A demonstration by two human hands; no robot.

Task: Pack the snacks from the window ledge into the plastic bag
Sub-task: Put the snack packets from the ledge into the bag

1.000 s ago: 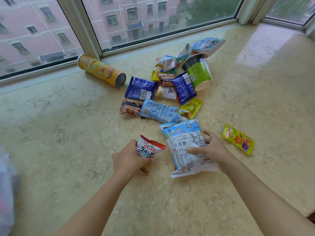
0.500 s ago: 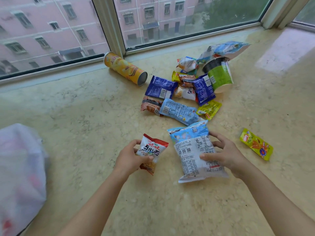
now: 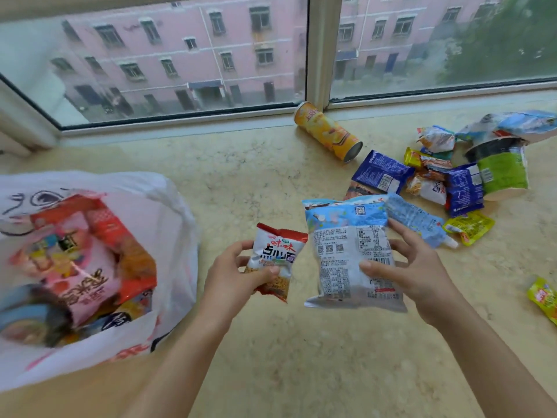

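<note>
The left hand point(image 3: 238, 273) grips a small red and white noodle snack packet point(image 3: 275, 260), with the thumb on its front and the fingers curled behind it. The right hand point(image 3: 413, 267) grips a bigger blue and white snack bag point(image 3: 346, 245) at its right edge, thumb on the printed back side and fingers behind. Both packs are held above the window ledge point(image 3: 271, 342), side by side and a little apart.

The white plastic bag point(image 3: 168, 206) lies open at the left side of the ledge, near the left hand. Inside it several packs show, among them a pink pack point(image 3: 87, 285) and a red pack point(image 3: 111, 227); the rest is blurred.

At the back edge of the ledge, close to the window frame point(image 3: 315, 49), a yellow chip can point(image 3: 328, 132) lies on its side. To the right of it, near the back right part of the ledge, the remaining snacks lie in a loose pile: a dark blue packet point(image 3: 379, 171), a second dark blue packet point(image 3: 464, 188), a green cup noodle point(image 3: 503, 173) on its side, a light blue pouch point(image 3: 419, 220) just behind the right hand's fingers, and a small yellow-green sachet point(image 3: 470, 227) beside the pouch. Another yellow-green sachet point(image 3: 542, 298) lies alone at the right edge of the ledge, well apart from the pile.
</note>
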